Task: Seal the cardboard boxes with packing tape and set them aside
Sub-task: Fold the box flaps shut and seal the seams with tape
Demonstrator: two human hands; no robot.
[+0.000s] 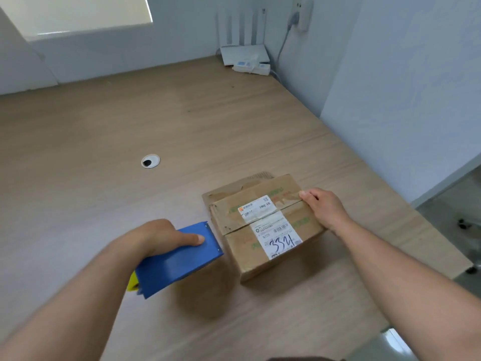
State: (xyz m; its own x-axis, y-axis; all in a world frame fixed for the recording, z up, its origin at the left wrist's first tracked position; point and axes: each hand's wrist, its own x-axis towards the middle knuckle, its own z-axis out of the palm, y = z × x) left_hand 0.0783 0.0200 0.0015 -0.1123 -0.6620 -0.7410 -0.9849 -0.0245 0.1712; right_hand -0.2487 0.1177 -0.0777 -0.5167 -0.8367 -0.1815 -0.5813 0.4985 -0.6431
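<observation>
Box (pixel 265 230) flat on the bench (pixel 104 121), near its right edge, flaps closed, white labels (pixel 273 227) stuck across the seam. Right hand (pixel 325 209) gripping the box's far right top edge, thumb on top. Left hand (pixel 161 237) wrapped round a blue dispenser (pixel 179 261), thumb along its side. Dispenser's front just beside the box's left side, yellow roll (pixel 133 282) at its rear. Round cable hole (pixel 150 161) mid-bench. White router (pixel 244 54) at the far right corner.

Left hand (pixel 166 237), right hand (pixel 326 208), both curled.
</observation>
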